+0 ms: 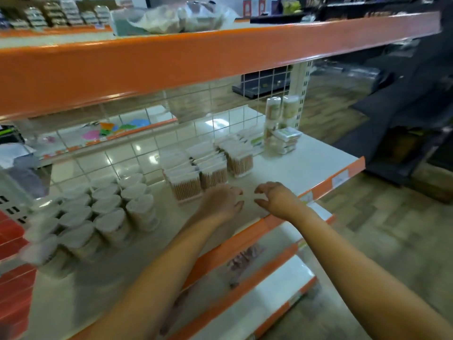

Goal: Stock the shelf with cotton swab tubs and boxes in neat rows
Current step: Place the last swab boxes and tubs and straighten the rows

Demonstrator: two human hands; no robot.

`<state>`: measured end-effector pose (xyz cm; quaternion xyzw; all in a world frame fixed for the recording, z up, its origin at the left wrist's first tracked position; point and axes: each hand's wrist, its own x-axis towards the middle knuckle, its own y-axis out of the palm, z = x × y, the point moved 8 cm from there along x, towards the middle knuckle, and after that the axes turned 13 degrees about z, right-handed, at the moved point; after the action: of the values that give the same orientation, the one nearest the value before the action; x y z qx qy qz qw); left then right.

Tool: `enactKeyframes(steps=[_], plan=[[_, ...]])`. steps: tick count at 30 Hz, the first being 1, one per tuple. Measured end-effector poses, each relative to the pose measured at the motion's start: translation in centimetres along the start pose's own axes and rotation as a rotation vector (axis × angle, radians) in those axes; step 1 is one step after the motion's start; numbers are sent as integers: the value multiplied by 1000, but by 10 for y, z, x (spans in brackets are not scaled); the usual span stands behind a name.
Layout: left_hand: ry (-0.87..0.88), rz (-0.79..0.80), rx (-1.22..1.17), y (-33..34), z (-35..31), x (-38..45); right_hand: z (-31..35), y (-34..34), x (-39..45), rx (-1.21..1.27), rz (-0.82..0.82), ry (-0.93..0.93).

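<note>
Cotton swab tubs (107,212), round and white-lidded, stand in packed rows at 9 o'clock on the white shelf (301,165). Clear swab boxes (203,168) sit in three rows at centre, running toward 1 o'clock. Taller tubes (282,111) stand at the far corner. Left hand (221,202) and right hand (277,198) hover just in front of the boxes, fingers loosely curled, holding nothing, fingertips near but apart. Frame blurred.

Two bare forearms in view, no sleeves visible up to the frame edge. Left hand (221,201) and right hand (277,198) bare: no gloves, no rings, no watch or wristband seen. Fingers (239,204) slim, nails short and unpainted as far as blur allows.
</note>
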<state>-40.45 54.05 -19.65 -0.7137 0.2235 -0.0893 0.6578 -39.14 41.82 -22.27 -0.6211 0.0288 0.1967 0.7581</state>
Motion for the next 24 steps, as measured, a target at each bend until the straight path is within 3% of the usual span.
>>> enactKeyframes(steps=[8,24], plan=[[2,81,-21,2,-42,46,-62,-20,-4,25,-24,27],[-94,57,-61,-8,-125,145,-192,-50,20,51,-6,30]])
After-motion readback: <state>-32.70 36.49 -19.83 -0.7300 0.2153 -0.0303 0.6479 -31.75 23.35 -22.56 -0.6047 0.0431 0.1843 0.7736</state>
